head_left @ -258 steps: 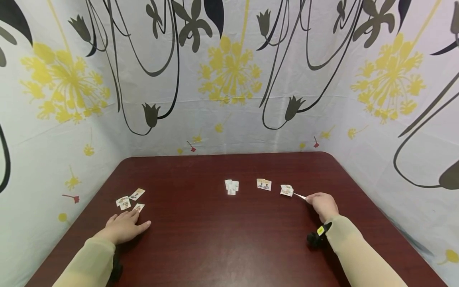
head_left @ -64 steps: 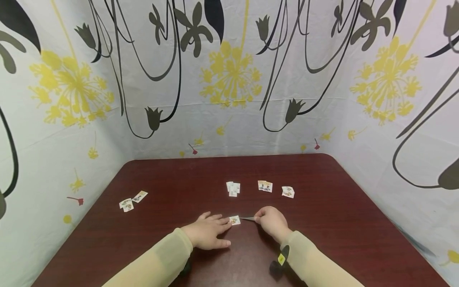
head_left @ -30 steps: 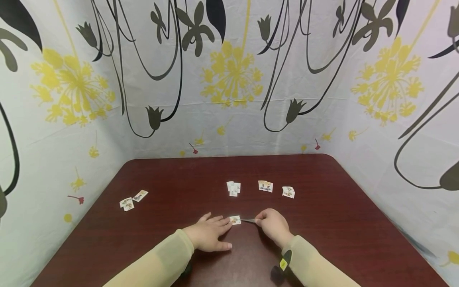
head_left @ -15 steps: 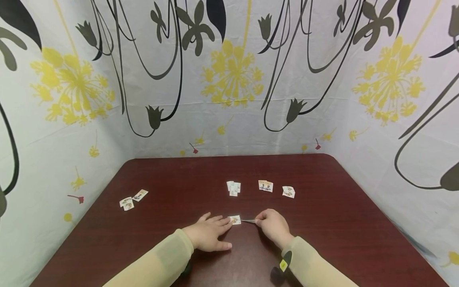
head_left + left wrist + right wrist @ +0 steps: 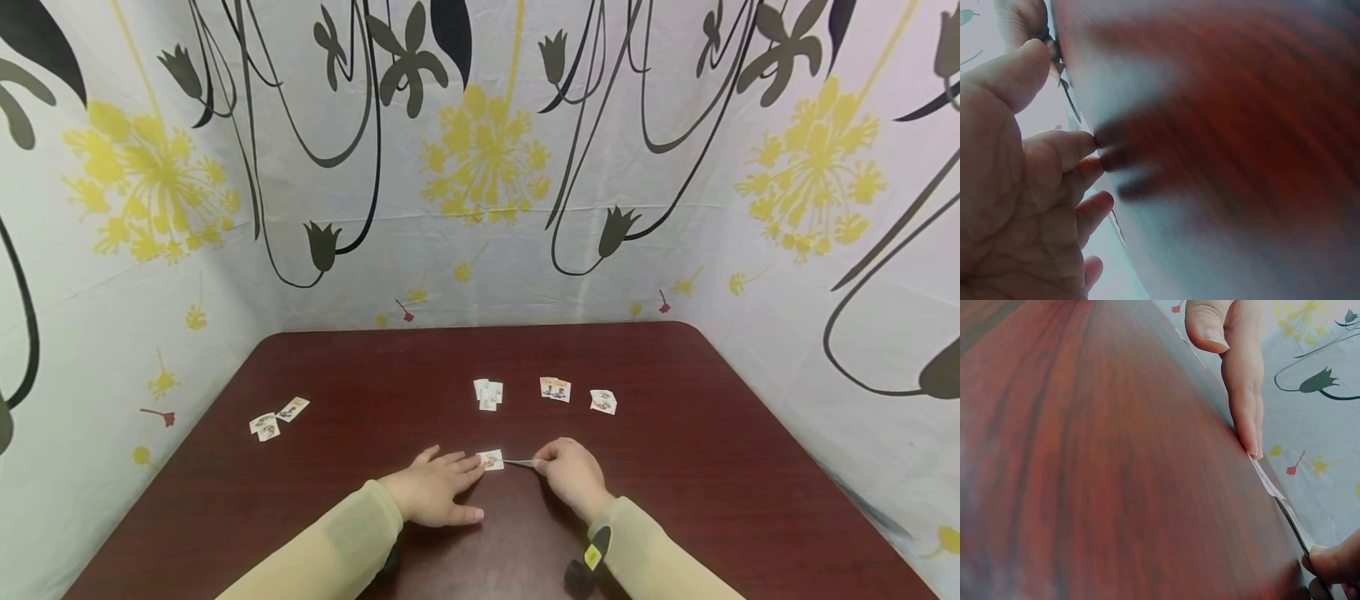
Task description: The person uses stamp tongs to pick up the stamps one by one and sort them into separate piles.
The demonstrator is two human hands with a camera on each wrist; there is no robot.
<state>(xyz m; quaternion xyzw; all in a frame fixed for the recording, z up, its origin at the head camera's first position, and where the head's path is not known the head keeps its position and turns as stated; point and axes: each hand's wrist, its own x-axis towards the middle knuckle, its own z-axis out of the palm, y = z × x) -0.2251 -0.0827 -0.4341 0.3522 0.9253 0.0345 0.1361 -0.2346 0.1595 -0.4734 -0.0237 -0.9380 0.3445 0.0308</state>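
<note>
A small printed paper card (image 5: 492,459) lies near the middle of the dark red table. My left hand (image 5: 437,492) reaches in from the left, palm down and fingers spread, with fingertips on the card's left edge. From the right, my right hand (image 5: 573,477) pinches thin metal tweezers (image 5: 519,462), their tip at the card's right edge. The right wrist view has the card (image 5: 1265,475) edge-on, between the left fingertips and the tweezers (image 5: 1294,530). Seen from the left wrist, the left hand (image 5: 1016,181) shows its palm and fingertips at the table surface.
Beyond the hands lie a cluster of white cards (image 5: 488,395), an overlapping orange-topped pair (image 5: 555,389) and a small pile (image 5: 603,402). Several more cards (image 5: 265,426) sit at the far left. Patterned cloth (image 5: 480,275) hangs around the table (image 5: 375,367).
Since the oldest frame, a card from the left group has come to the middle under my left hand. My right hand has left the right pile with the tweezers. Lately both stay nearly still.
</note>
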